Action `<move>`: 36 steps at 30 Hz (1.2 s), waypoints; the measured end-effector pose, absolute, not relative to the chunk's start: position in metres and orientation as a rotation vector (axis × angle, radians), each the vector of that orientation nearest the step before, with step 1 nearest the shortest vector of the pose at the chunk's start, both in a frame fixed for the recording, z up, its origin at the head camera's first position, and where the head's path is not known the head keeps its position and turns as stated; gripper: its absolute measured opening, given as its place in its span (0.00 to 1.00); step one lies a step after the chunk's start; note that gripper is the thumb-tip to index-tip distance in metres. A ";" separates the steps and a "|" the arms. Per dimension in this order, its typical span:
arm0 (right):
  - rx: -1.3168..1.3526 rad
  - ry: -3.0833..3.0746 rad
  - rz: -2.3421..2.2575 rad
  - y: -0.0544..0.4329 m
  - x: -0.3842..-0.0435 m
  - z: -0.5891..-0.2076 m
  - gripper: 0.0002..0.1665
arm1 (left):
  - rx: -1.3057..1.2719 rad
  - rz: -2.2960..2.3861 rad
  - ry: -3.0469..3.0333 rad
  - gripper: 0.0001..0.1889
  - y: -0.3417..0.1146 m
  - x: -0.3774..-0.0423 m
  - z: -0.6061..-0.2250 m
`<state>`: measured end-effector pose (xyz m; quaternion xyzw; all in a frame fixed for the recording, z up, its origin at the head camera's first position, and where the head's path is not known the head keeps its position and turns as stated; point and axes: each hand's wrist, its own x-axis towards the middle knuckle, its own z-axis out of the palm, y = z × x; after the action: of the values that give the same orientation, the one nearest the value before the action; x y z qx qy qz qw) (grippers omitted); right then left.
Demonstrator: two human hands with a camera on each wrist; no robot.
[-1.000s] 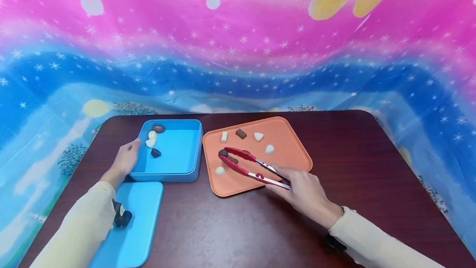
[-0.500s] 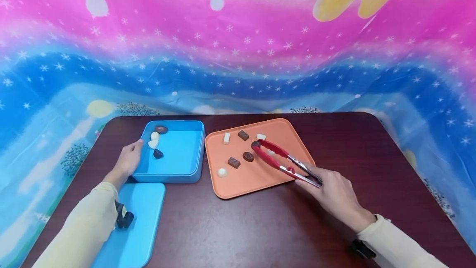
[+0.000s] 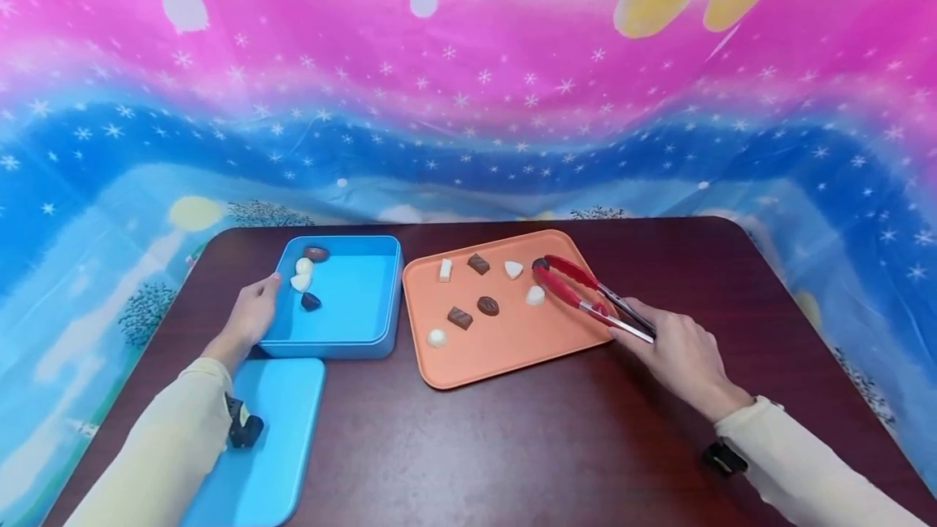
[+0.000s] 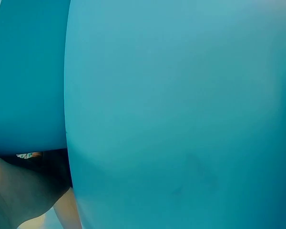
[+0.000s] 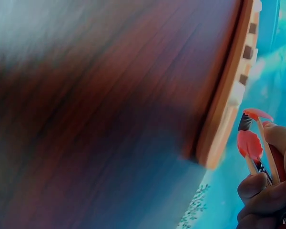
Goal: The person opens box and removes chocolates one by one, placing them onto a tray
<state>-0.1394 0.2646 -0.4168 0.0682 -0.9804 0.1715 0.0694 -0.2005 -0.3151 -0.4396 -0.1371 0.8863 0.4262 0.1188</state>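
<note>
In the head view my right hand (image 3: 684, 360) holds red-tipped metal tongs (image 3: 596, 307). Between the tong tips sits a dark chocolate (image 3: 540, 264), over the far right part of the orange tray (image 3: 505, 348); whether it touches the tray I cannot tell. My right wrist view shows the tongs (image 5: 250, 143) in curled fingers. At the left side of the blue box (image 3: 344, 348), my left hand (image 3: 249, 311) grips its wall, a fingertip at the rim. Inside the box lie a brown chocolate (image 3: 315, 254), white ones (image 3: 302, 281) and a dark one (image 3: 311, 301).
Several chocolates lie on the tray, among them a brown oval (image 3: 488, 306), a brown rectangle (image 3: 459, 317) and a white round one (image 3: 436, 338). Below the left forearm, a blue lid (image 3: 281, 446) rests on the dark wooden table (image 3: 424, 462). A patterned cloth (image 3: 468, 104) hangs behind.
My right hand has moved the tongs and dark chocolate rightward and away across the tray, uncovering the brown oval chocolate. The left hand stays at the box.
</note>
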 end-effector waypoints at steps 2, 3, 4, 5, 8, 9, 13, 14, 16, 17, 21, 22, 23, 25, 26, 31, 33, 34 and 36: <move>0.193 -2.959 0.502 0.268 -0.141 -0.418 0.38 | -0.402 1.249 2.583 0.42 -0.315 -0.201 -0.440; 0.186 -2.964 0.504 0.270 -0.142 -0.418 0.38 | -0.402 1.250 2.580 0.42 -0.314 -0.201 -0.440; 0.176 -2.970 0.504 0.272 -0.143 -0.419 0.39 | -0.400 1.251 2.578 0.42 -0.313 -0.201 -0.440; 0.165 -2.975 0.503 0.274 -0.143 -0.420 0.39 | -0.396 1.254 2.578 0.42 -0.312 -0.202 -0.440; 0.126 -2.998 0.508 0.278 -0.143 -0.423 0.41 | -0.383 1.260 2.584 0.42 -0.308 -0.204 -0.440; 0.116 -3.009 0.513 0.279 -0.144 -0.424 0.41 | -0.383 1.258 2.586 0.42 -0.307 -0.204 -0.440; 0.107 -3.033 0.536 0.279 -0.145 -0.426 0.43 | -0.387 1.249 2.594 0.41 -0.311 -0.202 -0.441; 0.107 -3.039 0.544 0.278 -0.145 -0.426 0.43 | -0.391 1.247 2.590 0.41 -0.312 -0.200 -0.440; 0.099 -3.048 0.553 0.277 -0.145 -0.426 0.43 | -0.387 1.245 2.586 0.41 -0.314 -0.198 -0.441; 0.094 -3.051 0.559 0.277 -0.145 -0.425 0.43 | -0.387 1.243 2.583 0.41 -0.315 -0.197 -0.441; 0.079 -3.027 0.572 0.280 -0.143 -0.421 0.43 | -0.393 1.240 2.574 0.42 -0.314 -0.196 -0.442; 0.077 -3.015 0.583 0.280 -0.143 -0.419 0.44 | -0.394 1.240 2.576 0.42 -0.314 -0.196 -0.443; 0.077 -3.000 0.591 0.279 -0.142 -0.418 0.44 | -0.396 1.240 2.576 0.42 -0.314 -0.196 -0.443; 0.065 -2.980 0.606 0.277 -0.142 -0.416 0.44 | -0.383 1.243 2.585 0.42 -0.315 -0.195 -0.443; 0.056 -2.973 0.614 0.275 -0.141 -0.416 0.44 | -0.377 1.247 2.587 0.42 -0.316 -0.194 -0.443; 0.033 -2.950 0.652 0.265 -0.138 -0.416 0.49 | -0.370 1.250 2.571 0.42 -0.317 -0.193 -0.447; 0.032 -2.936 0.664 0.260 -0.138 -0.416 0.51 | -0.382 1.249 2.558 0.42 -0.317 -0.192 -0.448; 0.032 -2.930 0.669 0.258 -0.138 -0.416 0.52 | -0.388 1.248 2.555 0.42 -0.317 -0.193 -0.449; 0.035 -2.917 0.679 0.253 -0.138 -0.416 0.52 | -0.397 1.250 2.547 0.43 -0.316 -0.193 -0.449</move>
<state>-0.1376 0.2534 -0.4158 0.0117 -0.9713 0.2262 0.0732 -0.1931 -0.3163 -0.4490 -0.1372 0.8806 0.4321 0.1382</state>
